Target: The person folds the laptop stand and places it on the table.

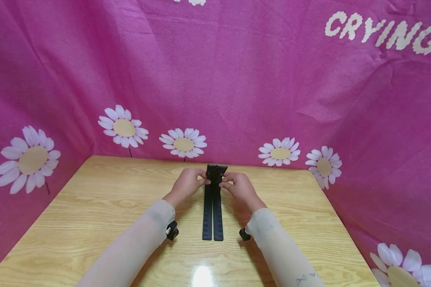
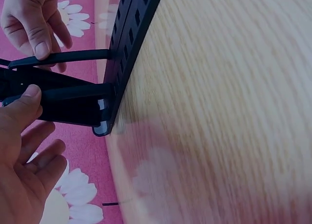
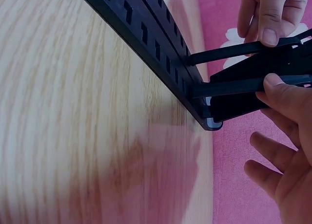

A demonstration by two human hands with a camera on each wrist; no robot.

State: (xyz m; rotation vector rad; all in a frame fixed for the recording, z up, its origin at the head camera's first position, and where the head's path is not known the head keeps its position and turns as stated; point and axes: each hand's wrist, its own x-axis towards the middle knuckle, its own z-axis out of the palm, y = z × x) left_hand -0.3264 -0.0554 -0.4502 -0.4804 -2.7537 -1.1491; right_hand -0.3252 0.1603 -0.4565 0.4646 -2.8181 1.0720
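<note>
A black folding stand (image 1: 207, 223), which looks like a laptop stand, is on the table with its two long slotted rails side by side, pointing toward me. At its far end the upper part is raised, with two slim struts (image 2: 73, 92) running up from the rails. My left hand (image 1: 188, 183) pinches the left strut between thumb and fingers. On the other side my right hand (image 1: 241, 189) pinches the right strut (image 3: 234, 87) the same way. In the right wrist view a dark flat plate (image 3: 243, 100) shows between the struts.
The wooden table (image 1: 129, 223) has its back edge just beyond the stand. Behind and at both sides hangs a pink cloth (image 1: 237, 79) printed with daisies and white letters. A small black device (image 1: 172, 230) sits at each wrist.
</note>
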